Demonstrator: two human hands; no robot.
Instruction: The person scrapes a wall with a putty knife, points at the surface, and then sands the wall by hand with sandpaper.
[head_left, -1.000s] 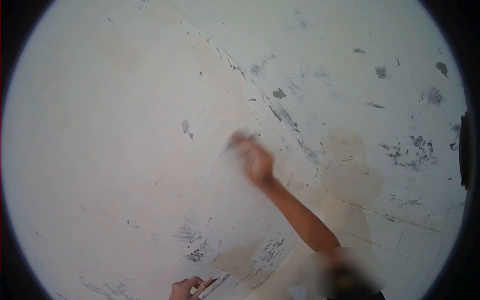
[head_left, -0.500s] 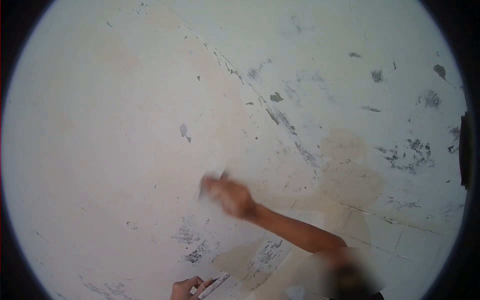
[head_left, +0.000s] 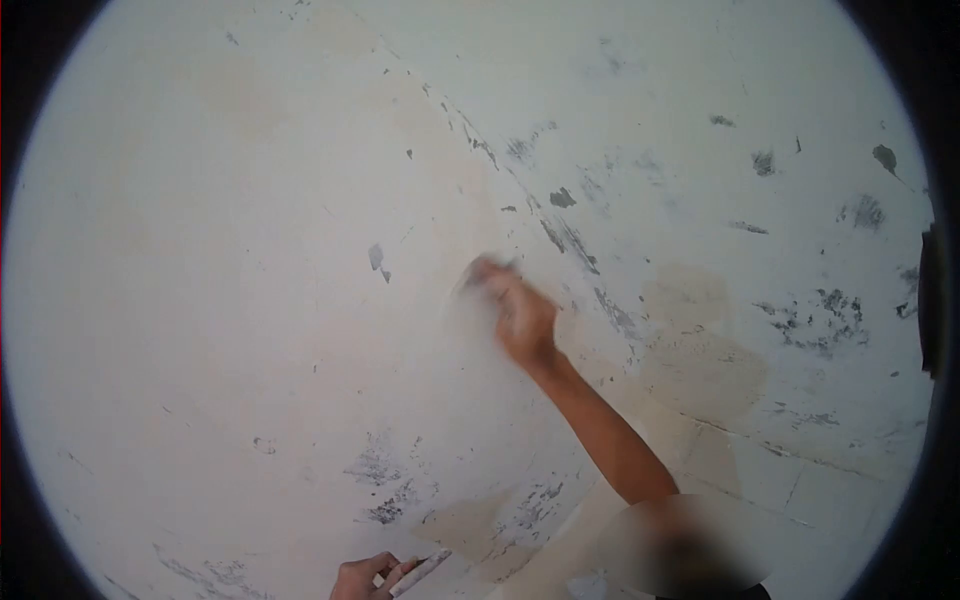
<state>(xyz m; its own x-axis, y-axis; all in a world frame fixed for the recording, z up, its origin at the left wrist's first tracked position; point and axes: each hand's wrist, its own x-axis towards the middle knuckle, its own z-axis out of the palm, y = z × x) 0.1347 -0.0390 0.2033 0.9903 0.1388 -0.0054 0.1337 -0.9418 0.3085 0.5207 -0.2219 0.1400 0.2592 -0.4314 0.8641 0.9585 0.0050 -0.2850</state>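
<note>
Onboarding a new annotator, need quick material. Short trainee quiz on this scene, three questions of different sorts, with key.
1. What does the left hand hold?
A) a round bottle
B) a flat, pale-edged piece
C) a folded cloth

2. True or false: the right hand, gripping a blurred thing, appears higher in the picture than the left hand.

3. Fill in: the pale surface bears scattered ____ patches.

Key: 1 B; 2 true; 3 dark grey.

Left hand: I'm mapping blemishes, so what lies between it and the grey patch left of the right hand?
Dark scuffs lie between the left hand and the grey patch in the head view.
</note>
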